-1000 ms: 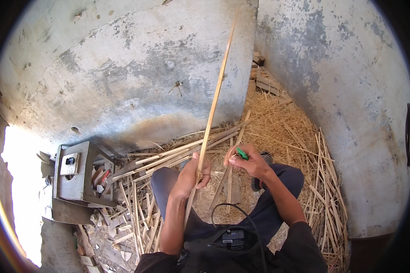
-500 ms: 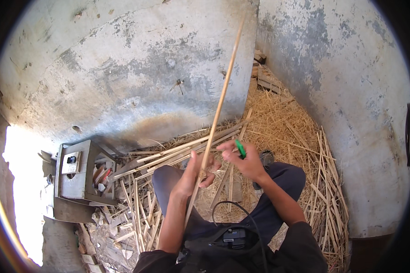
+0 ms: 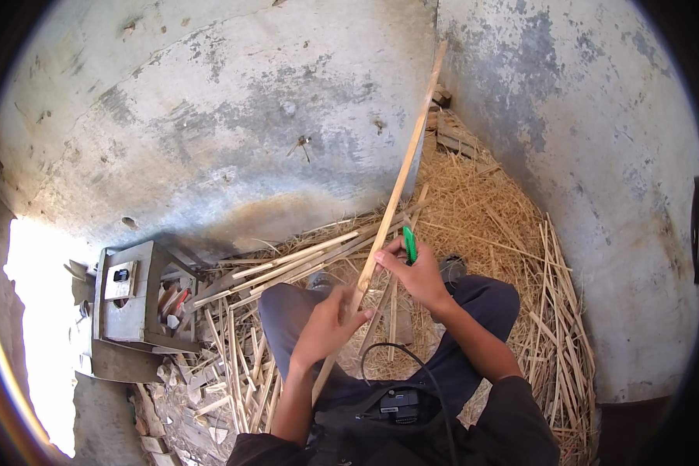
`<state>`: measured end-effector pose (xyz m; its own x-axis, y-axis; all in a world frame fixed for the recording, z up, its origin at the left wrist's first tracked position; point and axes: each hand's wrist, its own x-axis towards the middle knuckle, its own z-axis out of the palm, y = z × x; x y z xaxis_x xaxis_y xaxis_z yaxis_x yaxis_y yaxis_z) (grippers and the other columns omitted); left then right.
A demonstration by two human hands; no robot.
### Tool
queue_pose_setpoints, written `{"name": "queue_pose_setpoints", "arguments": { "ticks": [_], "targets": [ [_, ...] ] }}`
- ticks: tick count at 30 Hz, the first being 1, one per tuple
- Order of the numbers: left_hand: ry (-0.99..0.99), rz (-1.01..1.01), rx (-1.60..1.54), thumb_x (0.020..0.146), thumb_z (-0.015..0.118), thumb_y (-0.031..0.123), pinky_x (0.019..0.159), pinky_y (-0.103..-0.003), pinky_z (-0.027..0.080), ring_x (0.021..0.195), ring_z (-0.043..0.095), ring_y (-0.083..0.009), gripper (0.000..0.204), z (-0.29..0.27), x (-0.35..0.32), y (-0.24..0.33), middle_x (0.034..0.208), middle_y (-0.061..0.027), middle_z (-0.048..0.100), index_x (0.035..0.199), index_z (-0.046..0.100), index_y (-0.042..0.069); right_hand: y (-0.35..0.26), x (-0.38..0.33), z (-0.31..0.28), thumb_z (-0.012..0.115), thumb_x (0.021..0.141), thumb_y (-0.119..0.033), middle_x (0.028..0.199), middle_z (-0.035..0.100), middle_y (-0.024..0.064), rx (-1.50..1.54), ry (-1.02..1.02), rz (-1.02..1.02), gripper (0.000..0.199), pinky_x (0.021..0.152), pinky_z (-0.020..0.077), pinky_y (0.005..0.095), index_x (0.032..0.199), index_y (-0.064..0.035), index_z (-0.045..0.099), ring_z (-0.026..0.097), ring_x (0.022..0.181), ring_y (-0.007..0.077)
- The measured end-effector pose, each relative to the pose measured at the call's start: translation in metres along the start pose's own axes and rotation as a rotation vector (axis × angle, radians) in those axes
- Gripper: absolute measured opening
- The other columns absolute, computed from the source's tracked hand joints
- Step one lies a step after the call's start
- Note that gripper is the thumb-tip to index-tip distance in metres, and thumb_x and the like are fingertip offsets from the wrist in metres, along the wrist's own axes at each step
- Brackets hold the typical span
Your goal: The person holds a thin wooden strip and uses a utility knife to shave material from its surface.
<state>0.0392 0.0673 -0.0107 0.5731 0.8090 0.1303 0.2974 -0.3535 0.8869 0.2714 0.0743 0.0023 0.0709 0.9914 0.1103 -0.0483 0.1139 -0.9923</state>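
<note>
Bamboo strip (image 3: 396, 190) slants between both hands; left hand (image 3: 328, 325) grips it.

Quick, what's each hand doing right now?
Left hand: closed around the long wooden strip.
Right hand: closed on a green-handled tool, thumb touching the strip.

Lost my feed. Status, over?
Left hand gripping long bamboo strip. Right hand holds green-handled knife against it. Nothing blocking.

Long bamboo strip (image 3: 396, 186) in left hand (image 3: 328, 325), green knife (image 3: 409, 244) in right hand (image 3: 418, 272).
</note>
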Motion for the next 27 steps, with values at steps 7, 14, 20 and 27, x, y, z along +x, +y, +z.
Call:
{"name": "queue_pose_setpoints", "arguments": {
  "ticks": [7, 14, 20, 27],
  "targets": [
    [-0.073, -0.317, -0.477, 0.12, 0.046, 0.022, 0.055, -0.023, 0.028, 0.062, 0.033, -0.0022, 0.032, 0.0, -0.018, 0.008, 0.074, 0.0087, 0.038, 0.134, 0.063, 0.0, -0.011, -0.003, -0.01, 0.073, 0.104, -0.023, 0.081, 0.068, 0.0076, -0.33, 0.007, -0.291, 0.021, 0.068, 0.0539, 0.0349, 0.106, -0.0026, 0.07, 0.07, 0.077, 0.0148],
    [-0.102, -0.369, -0.64, 0.12, 0.044, 0.026, 0.054, -0.022, 0.028, 0.062, 0.035, -0.0032, 0.035, -0.013, -0.026, 0.037, 0.075, 0.0073, 0.04, 0.13, 0.065, -0.001, -0.023, -0.009, -0.024, 0.076, 0.1, -0.036, 0.08, 0.067, 0.0089, -0.693, -0.094, -0.653, 0.031, 0.063, 0.0529, 0.0396, 0.107, -0.0062, 0.071, 0.07, 0.069, 0.0288],
    [-0.055, -0.391, -0.646, 0.12, 0.045, 0.029, 0.057, -0.024, 0.026, 0.063, 0.033, -0.0028, 0.035, -0.018, -0.03, 0.046, 0.073, 0.0086, 0.037, 0.128, 0.066, 0.003, -0.021, -0.013, -0.027, 0.083, 0.092, -0.045, 0.083, 0.072, 0.0026, -0.858, -0.143, -0.823, 0.035, 0.056, 0.0526, 0.0353, 0.103, -0.0119, 0.077, 0.07, 0.065, 0.023],
    [-0.055, -0.38, -0.688, 0.121, 0.045, 0.03, 0.053, -0.024, 0.024, 0.059, 0.031, -0.0021, 0.034, -0.019, -0.031, 0.045, 0.071, 0.0095, 0.037, 0.126, 0.066, 0.003, -0.026, -0.016, -0.028, 0.088, 0.087, -0.04, 0.084, 0.073, 0.0047, -0.897, -0.149, -0.812, 0.035, 0.058, 0.0547, 0.0348, 0.105, -0.0106, 0.08, 0.071, 0.066, 0.0237]
  ]
}}
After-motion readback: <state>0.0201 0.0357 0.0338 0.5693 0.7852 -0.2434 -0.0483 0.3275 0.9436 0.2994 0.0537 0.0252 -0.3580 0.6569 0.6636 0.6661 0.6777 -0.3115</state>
